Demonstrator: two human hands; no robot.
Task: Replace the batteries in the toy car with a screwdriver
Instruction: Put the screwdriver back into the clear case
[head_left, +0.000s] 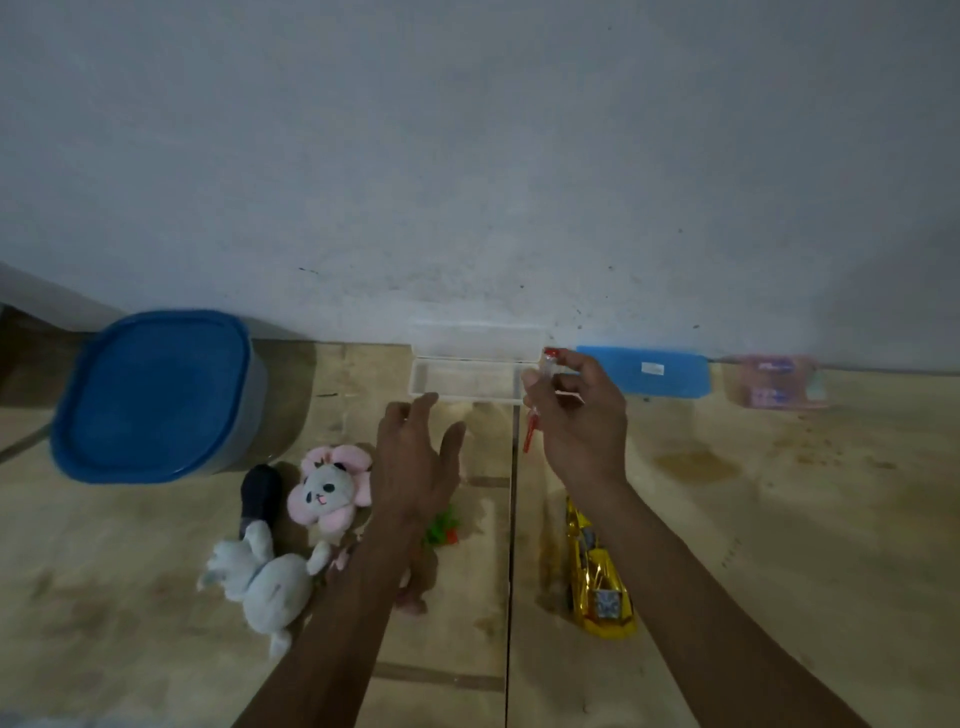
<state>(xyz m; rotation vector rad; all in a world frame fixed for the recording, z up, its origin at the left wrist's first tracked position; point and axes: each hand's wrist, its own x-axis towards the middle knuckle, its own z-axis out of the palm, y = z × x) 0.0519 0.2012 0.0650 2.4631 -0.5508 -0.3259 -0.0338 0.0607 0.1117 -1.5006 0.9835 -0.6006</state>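
Observation:
My right hand (579, 415) is raised above the wooden table and closed around a small screwdriver (540, 400) with a clear and red handle, held roughly upright. My left hand (415, 462) hovers beside it with fingers spread and nothing in it. A gold toy car (597, 571) lies on the table under my right forearm, nose toward me. Behind my hands stands an open clear plastic case (467, 379) against the wall.
A large container with a blue lid (150, 395) stands at the left. A panda plush (330, 491), a white plush (265, 577), a dark object (260, 493) and a green-orange toy (441, 530) lie near my left arm. A blue box (649, 371) and pink pack (774, 382) sit by the wall.

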